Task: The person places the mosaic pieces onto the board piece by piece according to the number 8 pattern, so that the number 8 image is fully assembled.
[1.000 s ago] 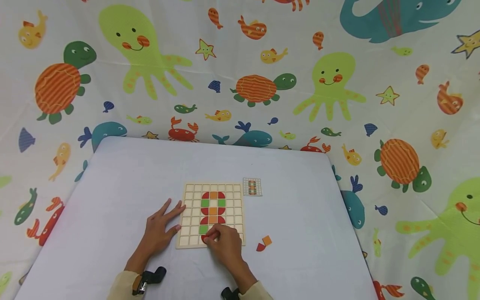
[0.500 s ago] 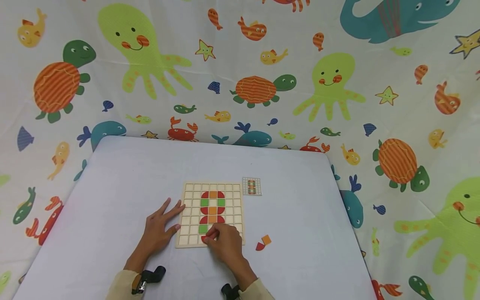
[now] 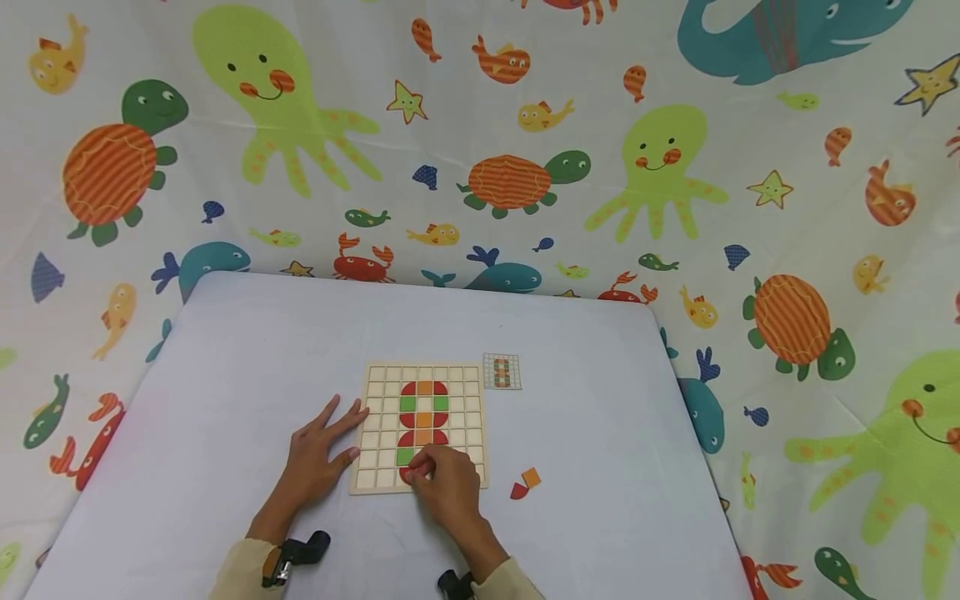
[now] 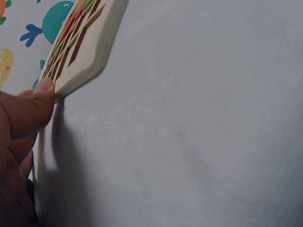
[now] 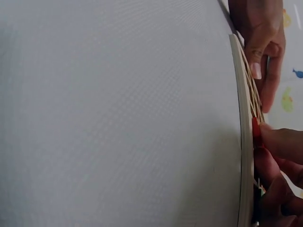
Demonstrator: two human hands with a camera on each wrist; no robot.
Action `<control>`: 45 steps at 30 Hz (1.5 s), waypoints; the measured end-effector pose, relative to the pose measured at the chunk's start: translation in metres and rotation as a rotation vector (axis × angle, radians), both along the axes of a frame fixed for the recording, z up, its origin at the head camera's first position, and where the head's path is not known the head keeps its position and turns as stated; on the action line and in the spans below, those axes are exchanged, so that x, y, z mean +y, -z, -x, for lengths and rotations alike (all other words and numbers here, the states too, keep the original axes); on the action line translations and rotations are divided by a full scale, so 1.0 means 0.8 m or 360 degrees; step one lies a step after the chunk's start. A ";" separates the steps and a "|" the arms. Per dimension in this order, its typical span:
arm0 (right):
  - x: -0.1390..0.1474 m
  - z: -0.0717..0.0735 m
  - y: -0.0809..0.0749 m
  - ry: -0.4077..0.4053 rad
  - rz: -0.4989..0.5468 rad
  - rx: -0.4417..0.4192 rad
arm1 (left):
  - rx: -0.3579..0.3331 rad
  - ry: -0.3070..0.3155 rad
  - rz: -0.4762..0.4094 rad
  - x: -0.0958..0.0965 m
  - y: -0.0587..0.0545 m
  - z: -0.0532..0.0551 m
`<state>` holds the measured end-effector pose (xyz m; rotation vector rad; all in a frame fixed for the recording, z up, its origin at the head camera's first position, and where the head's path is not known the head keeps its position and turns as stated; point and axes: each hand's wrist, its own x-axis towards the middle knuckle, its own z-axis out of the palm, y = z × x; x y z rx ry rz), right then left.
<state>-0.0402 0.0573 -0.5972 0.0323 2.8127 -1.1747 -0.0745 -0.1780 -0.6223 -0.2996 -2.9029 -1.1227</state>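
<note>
A wooden grid board lies on the white table, with red quarter-circle, orange square and green square tiles set in its middle columns. My right hand pinches a red quarter-circle tile between thumb and fingertips at a cell in the board's bottom row. That hand hides the cells just to the right of the tile. At the board's left edge rests my left hand, fingers spread. In the left wrist view its thumb touches the board's edge. Directly above the pinched tile sits a green square tile.
A small pattern card lies beside the board's upper right corner. On the table to the right are a loose red quarter-circle tile and an orange square tile. A sea-animal printed cloth hangs behind the table.
The head view has drifted slightly. Both hands keep their places on the board, and the right hand still pinches the red tile over the same bottom-row cell.
</note>
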 end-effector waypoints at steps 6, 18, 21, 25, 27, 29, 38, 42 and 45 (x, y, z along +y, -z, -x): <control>-0.001 0.002 0.000 0.0006 -0.0007 0.0000 | -0.0002 0.0000 0.0004 0.000 0.000 0.000; -0.005 0.001 -0.001 -0.0034 -0.0058 0.0030 | 0.0019 -0.0004 -0.0001 -0.001 -0.002 -0.001; 0.000 0.000 0.001 -0.0057 -0.0034 0.0045 | 0.0000 -0.0002 0.0000 -0.001 0.000 -0.001; 0.015 -0.001 0.001 -0.0085 0.0032 0.0084 | -0.0018 -0.0001 0.0000 -0.001 0.002 -0.001; 0.024 -0.001 -0.002 -0.0083 0.0070 0.0121 | -0.0013 -0.0004 -0.0002 -0.001 0.002 -0.001; 0.036 -0.001 -0.004 -0.0066 0.0114 0.0159 | -0.0007 -0.0005 -0.0008 -0.001 0.002 -0.001; 0.096 -0.009 -0.013 0.0156 0.0321 0.0113 | -0.0019 0.0002 -0.0001 -0.001 0.000 -0.001; 0.123 -0.012 -0.015 0.0258 0.0314 0.0101 | -0.0020 0.0003 -0.0008 -0.001 0.001 0.000; 0.142 -0.016 -0.016 0.0310 0.0328 0.0090 | -0.0022 0.0001 -0.0008 -0.001 0.001 0.001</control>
